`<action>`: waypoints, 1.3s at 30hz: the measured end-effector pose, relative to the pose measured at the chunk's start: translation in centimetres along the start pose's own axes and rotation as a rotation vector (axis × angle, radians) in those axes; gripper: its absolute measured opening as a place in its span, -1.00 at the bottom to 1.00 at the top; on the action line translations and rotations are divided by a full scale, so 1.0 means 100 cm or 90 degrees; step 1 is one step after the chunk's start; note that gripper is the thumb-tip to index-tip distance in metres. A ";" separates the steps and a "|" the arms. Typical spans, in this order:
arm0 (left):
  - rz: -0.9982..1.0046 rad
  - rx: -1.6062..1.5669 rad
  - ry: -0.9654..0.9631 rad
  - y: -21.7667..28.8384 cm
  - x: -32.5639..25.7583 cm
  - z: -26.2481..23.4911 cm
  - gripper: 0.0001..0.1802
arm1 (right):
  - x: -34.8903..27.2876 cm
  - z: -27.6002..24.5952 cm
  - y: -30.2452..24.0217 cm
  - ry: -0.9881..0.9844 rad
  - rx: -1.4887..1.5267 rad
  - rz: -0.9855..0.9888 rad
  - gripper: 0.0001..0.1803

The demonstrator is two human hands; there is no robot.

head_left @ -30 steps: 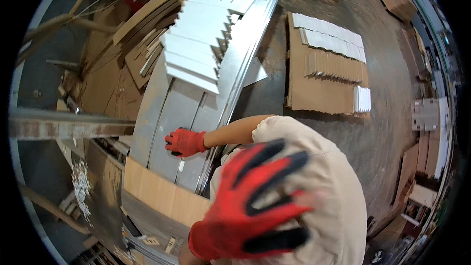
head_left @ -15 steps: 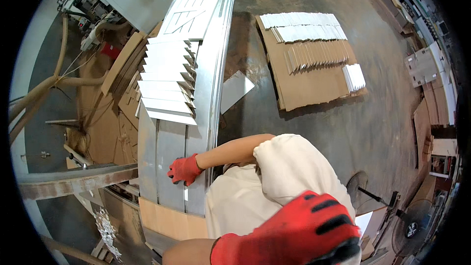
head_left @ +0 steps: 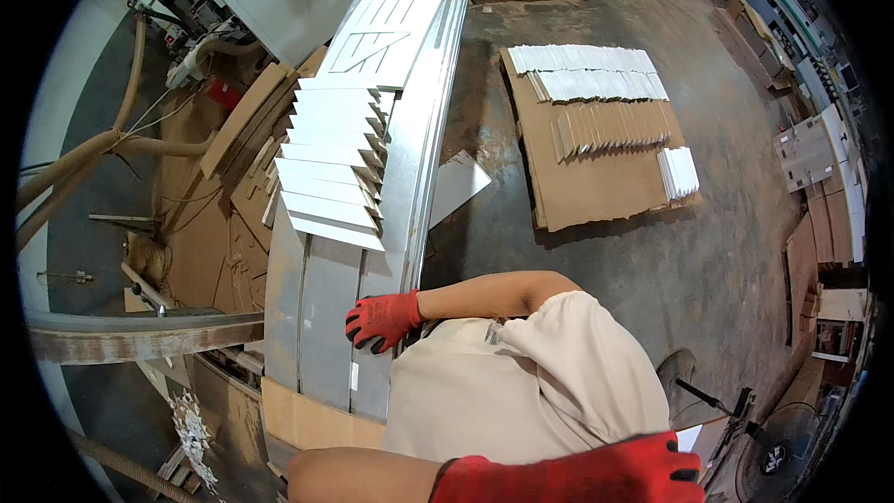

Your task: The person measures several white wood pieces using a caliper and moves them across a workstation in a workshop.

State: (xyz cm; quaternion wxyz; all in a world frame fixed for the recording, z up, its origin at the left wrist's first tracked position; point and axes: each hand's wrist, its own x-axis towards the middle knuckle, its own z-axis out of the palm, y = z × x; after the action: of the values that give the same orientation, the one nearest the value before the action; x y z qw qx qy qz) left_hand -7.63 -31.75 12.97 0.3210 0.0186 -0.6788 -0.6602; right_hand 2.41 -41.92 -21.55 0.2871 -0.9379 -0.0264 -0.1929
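My right hand point(head_left: 384, 319), in a red glove with black fingertips, rests on the grey metal table point(head_left: 331, 293) near its right edge. Its fingers are slightly bent and spread, with nothing in them. Beyond it on the table, several white boards point(head_left: 326, 172) lie overlapped like steps, their brown cut edges showing on the right. Behind these lies a white panel point(head_left: 382, 37) with grooved lines and a diagonal. Close to the camera, my left hand point(head_left: 577, 475), also gloved in red, crosses my beige shirt. Its fingers curl in; the lower edge cuts off whatever they hold.
On the floor at right, a brown sheet point(head_left: 596, 200) bears rows of white and brown pieces. A flat white offcut point(head_left: 458, 186) lies between it and the table. Brown hoses point(head_left: 130, 102) and board scraps point(head_left: 196, 261) fill the left side. A fan point(head_left: 773, 456) stands lower right.
My right hand has slid right, nearer the table's edge, and its fingers have loosened. My left hand has moved down and right, partly out of view. The view has shifted slightly.
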 end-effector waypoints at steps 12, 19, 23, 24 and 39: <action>-0.303 0.275 0.507 -0.030 -0.173 -0.049 -0.27 | 0.003 -0.004 0.001 0.029 -0.008 0.019 -0.59; -0.427 0.264 1.027 -0.062 -0.293 0.055 -0.01 | 0.036 -0.015 -0.025 0.056 0.351 -0.005 -0.10; -0.256 0.227 1.220 -0.079 -0.276 0.120 0.12 | 0.028 -0.032 -0.067 0.031 0.281 0.023 0.12; -0.144 0.172 1.276 -0.086 -0.263 0.132 0.11 | 0.034 -0.029 -0.080 0.100 0.358 -0.002 0.04; 0.776 0.165 2.193 -0.276 -0.158 0.350 -0.48 | -0.017 0.101 -0.359 -0.523 0.576 -0.593 -0.59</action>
State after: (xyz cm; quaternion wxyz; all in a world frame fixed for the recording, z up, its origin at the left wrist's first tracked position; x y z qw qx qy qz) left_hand -22.22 2.73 -15.90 -0.7452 -0.3986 -0.4154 -0.3365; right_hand -1.36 -6.36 -10.93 0.4992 -0.6172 -0.6000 0.0997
